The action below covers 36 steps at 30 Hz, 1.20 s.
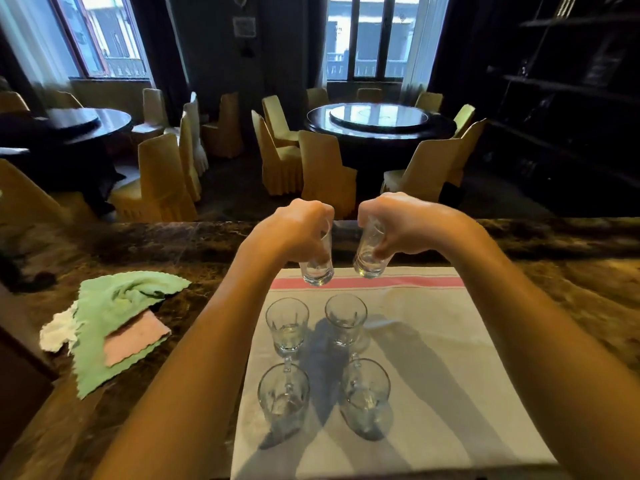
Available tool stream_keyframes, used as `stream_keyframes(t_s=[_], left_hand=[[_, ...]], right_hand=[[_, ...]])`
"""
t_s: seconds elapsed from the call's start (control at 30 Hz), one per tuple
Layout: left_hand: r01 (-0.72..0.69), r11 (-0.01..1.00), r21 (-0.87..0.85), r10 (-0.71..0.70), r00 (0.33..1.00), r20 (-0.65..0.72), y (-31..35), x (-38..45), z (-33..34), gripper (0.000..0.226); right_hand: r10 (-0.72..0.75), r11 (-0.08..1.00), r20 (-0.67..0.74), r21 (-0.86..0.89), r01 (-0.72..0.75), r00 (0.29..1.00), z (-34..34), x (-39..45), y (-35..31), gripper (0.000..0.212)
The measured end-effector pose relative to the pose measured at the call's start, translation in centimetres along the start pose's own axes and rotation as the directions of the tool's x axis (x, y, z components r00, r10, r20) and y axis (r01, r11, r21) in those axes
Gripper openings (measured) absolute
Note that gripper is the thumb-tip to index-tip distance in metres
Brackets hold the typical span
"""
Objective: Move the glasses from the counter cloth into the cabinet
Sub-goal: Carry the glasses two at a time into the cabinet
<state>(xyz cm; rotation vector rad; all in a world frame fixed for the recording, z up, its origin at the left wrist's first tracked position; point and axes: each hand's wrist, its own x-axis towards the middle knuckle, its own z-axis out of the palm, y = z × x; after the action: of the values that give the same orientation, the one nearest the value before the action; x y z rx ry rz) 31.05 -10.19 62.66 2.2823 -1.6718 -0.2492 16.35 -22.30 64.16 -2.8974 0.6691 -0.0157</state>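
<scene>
1. Head view: the left hand (pixel 298 226) has its fingers curled round a small glass (pixel 317 268).
2. The right hand (pixel 398 225) grips another small glass (pixel 370 259).
3. Four stemmed glasses (pixel 287 327) stand on the striped cloth (pixel 433 358) on the desk (pixel 173 244).

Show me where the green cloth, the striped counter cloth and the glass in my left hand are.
Crumpled green cloth (pixel 114 323): head view, on its flat middle.
White counter cloth with a pink stripe (pixel 450 358): head view, on a bare part right of the glasses.
Small clear glass in the left hand (pixel 318 273): head view, on its thick base.
</scene>
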Motion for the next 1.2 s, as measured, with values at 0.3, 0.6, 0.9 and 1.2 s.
stream_keyframes(t_s=[0.3, 0.6, 0.9, 1.2], left_hand=[[-0.065, 0.998, 0.001, 0.065, 0.998, 0.018, 6.2, -6.2, 1.0, 0.047], [-0.002, 1.000, -0.006, 0.003, 0.999, 0.046, 13.9, -11.8, 4.9, 0.049], [0.103, 0.994, 0.022, -0.105, 0.990, 0.096, 19.2, -17.9, 12.2, 0.054], [0.177, 0.984, 0.013, -0.175, 0.955, 0.240, 19.5, -21.1, 18.4, 0.054]], right_hand=[[0.049, 0.999, 0.017, -0.015, -0.048, 0.999, -1.0, -9.6, 0.2, 0.050], [0.056, 0.998, 0.057, 0.021, -0.057, 0.997, 0.9, -18.5, 2.5, 0.056], [-0.041, 0.997, 0.134, 0.069, 0.032, 0.990, 5.0, -26.5, 4.6, 0.055], [-0.054, 0.994, 0.278, 0.111, 0.024, 0.959, 10.9, -29.8, 5.1, 0.056]])
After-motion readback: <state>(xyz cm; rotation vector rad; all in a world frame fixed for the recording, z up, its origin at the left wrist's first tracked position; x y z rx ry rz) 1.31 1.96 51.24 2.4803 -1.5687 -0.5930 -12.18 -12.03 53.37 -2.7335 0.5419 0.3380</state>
